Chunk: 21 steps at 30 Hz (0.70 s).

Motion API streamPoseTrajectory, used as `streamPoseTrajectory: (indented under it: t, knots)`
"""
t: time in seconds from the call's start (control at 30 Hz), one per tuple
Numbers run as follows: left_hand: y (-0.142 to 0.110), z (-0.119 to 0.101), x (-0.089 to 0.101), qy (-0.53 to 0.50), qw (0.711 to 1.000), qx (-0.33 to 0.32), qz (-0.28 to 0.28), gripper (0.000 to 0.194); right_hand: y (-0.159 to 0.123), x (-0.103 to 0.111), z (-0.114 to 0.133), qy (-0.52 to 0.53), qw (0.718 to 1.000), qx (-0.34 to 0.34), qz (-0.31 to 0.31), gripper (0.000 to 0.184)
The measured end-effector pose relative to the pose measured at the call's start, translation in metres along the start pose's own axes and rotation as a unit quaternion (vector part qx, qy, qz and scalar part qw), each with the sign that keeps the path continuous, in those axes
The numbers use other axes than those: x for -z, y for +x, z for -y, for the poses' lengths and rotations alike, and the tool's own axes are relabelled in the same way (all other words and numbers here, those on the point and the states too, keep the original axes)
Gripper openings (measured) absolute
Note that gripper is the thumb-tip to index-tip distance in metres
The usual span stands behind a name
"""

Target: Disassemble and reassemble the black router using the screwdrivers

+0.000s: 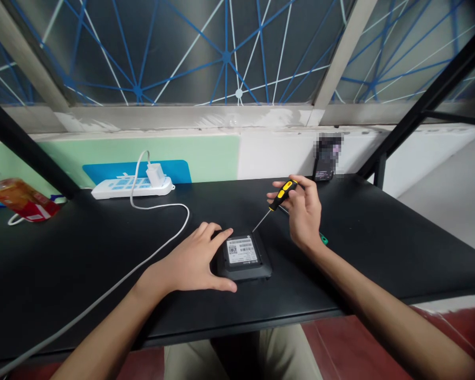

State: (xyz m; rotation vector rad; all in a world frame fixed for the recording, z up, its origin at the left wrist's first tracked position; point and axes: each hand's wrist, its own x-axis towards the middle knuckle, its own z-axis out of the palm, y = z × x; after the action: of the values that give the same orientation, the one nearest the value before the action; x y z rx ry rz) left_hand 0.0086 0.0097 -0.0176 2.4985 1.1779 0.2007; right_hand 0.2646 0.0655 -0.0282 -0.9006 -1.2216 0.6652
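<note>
My left hand (196, 258) grips the left side of a black square electronic device (247, 273), thumb at its near edge and fingers at its far edge. The device lies flat on the desk, and a white label (241, 250) with barcodes and a QR code faces up. In my right hand (304, 214) is a yellow-and-black screwdriver (283, 195), held tilted by its handle. Its tip meets the far right corner of the device; whether it sits in a screw is too small to tell. A second tool with a green end (323, 238) lies partly hidden beneath my right hand.
A white power strip (132, 187) with a plugged-in charger (155, 174) stands at the back left. Its white cable (158, 248) crosses the desk's left side. A bottle of amber drink (21, 199) lies tilted far left. A phone (325, 163) leans against the back wall.
</note>
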Motion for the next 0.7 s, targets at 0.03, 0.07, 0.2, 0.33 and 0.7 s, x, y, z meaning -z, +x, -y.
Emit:
streamPoseTrajectory:
  t: [0.03, 0.07, 0.2, 0.33, 0.7]
  knots:
    - [-0.0001, 0.0001, 0.0, 0.001, 1.0, 0.0, -0.001, 0.109, -0.0001, -0.0005, -0.0003, 0.005, 1.0, -0.004, -0.002, 0.025]
    - [-0.0002, 0.0004, -0.0001, 0.002, 1.0, 0.001, 0.0, 0.108, -0.0001, -0.001, -0.0007, 0.005, 1.0, -0.005, -0.006, 0.027]
    - [-0.0004, 0.0014, -0.0011, 0.003, 1.0, 0.006, 0.01, 0.109, 0.0021, -0.0011, -0.0044, -0.019, 0.999, 0.019, -0.03, 0.031]
    - [-0.0001, 0.0023, -0.0023, 0.009, 1.0, 0.003, 0.0, 0.108, 0.0043, 0.0016, -0.0079, -0.03, 0.998, 0.036, -0.045, 0.028]
    - [-0.0011, 0.0026, -0.0017, 0.012, 1.0, -0.003, -0.003, 0.107, 0.0038, 0.0001, -0.0047, -0.001, 0.999, 0.032, -0.029, 0.027]
